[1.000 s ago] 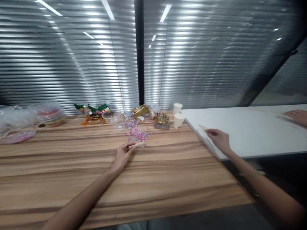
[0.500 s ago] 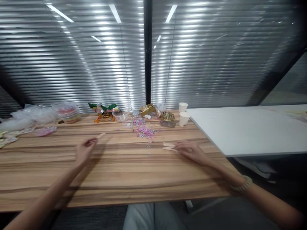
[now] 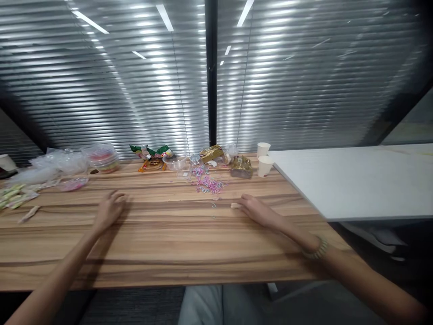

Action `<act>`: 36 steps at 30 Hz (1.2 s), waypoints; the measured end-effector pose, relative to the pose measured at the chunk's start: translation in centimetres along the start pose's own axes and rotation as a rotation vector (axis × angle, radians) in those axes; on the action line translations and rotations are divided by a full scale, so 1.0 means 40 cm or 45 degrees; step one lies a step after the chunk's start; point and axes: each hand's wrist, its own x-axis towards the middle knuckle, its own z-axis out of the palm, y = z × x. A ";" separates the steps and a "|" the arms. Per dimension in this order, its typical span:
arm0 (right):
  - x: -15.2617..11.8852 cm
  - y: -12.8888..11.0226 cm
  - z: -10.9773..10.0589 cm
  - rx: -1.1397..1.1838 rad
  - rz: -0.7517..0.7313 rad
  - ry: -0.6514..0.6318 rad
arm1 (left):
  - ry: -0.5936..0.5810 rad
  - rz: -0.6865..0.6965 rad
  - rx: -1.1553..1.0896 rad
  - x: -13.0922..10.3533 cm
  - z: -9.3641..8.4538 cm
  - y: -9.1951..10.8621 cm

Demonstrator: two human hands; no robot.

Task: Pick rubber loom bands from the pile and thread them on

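Observation:
My left hand (image 3: 111,210) is over the left part of the wooden table (image 3: 152,253), its fingers curled apart with nothing seen between them. A pale wooden stick-like piece (image 3: 29,214) lies on the table further left. To the right, my right hand (image 3: 255,209) has its fingers closed on a small pale wooden piece (image 3: 235,206), whose end sticks out to the left. Between the hands, towards the back, is a scattered pile of small pink, white and bluish pieces (image 3: 209,184).
Along the back stand a green snack bag (image 3: 164,151), a clear bowl (image 3: 176,163), gold wrappers (image 3: 211,154) and two paper cups (image 3: 264,166). Stacked lidded tubs (image 3: 101,159) and plastic bags (image 3: 64,162) are at the left. A white table (image 3: 355,180) adjoins on the right.
My left hand has moved left and the wooden piece it held is gone from its fingers. My right hand has shifted slightly left, and less of its wooden piece shows. The view has turned a little left.

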 end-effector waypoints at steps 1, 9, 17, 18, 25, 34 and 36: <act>0.015 -0.006 0.001 0.014 -0.017 0.007 | -0.061 0.034 -0.089 0.002 0.042 0.066; 0.104 -0.084 0.051 0.501 -0.044 0.173 | -0.543 0.019 -1.187 -0.045 0.247 0.595; 0.060 -0.105 0.078 0.735 0.047 0.079 | -0.501 -0.126 -1.375 -0.073 0.256 0.654; 0.058 -0.108 0.077 0.719 0.030 0.119 | -0.508 -0.161 -1.376 -0.073 0.252 0.651; 0.052 -0.110 0.080 0.688 -0.002 0.229 | -0.616 -0.243 -1.441 -0.077 0.251 0.646; 0.048 -0.118 0.078 0.887 0.170 0.216 | -0.682 -0.424 -1.472 -0.079 0.236 0.654; 0.049 -0.118 0.070 0.779 0.140 0.268 | -0.666 -0.450 -1.444 -0.080 0.232 0.657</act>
